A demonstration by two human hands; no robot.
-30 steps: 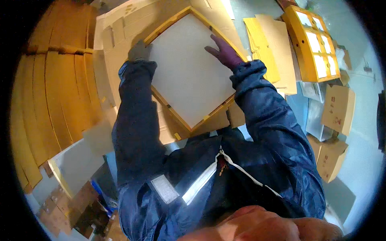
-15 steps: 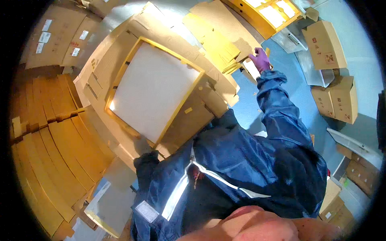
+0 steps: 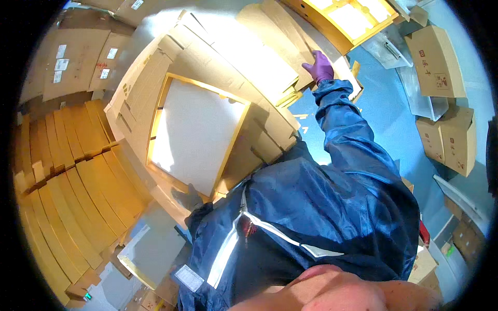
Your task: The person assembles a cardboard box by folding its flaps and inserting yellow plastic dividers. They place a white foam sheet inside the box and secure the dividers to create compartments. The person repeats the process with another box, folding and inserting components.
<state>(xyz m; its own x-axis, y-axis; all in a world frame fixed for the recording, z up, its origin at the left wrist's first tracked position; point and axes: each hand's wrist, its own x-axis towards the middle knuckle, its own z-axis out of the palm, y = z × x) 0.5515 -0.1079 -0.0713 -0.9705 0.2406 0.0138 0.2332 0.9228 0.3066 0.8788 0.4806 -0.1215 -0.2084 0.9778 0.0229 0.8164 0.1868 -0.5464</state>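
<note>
A yellow wooden frame [image 3: 238,136] with a white panel [image 3: 199,127] in it lies on cardboard at the centre left. My left hand [image 3: 188,198], in a dark grey glove and partly in shadow, is at the frame's near corner with its fingers apart; whether it grips the edge is hard to see. At arm's length on the far right, my right hand [image 3: 321,69] wears a purple glove. It is open, thumb spread from the fingers, over the right edge of flat cardboard sheets [image 3: 270,52]. Its fingertips appear to touch the cardboard [image 3: 290,31].
Stacked cardboard [image 3: 88,192] fills the left side. An orange-yellow wooden frame piece [image 3: 332,26] is at the far right. Cardboard boxes [image 3: 436,62] and clear plastic bins [image 3: 423,98] line the right, on a blue floor [image 3: 386,124] with small scraps [image 3: 304,129].
My right hand has moved left and slightly farther away, off the small white-topped piece and over the cardboard sheets. My left hand stays by the frame's near corner. The whole view has shifted a little.
</note>
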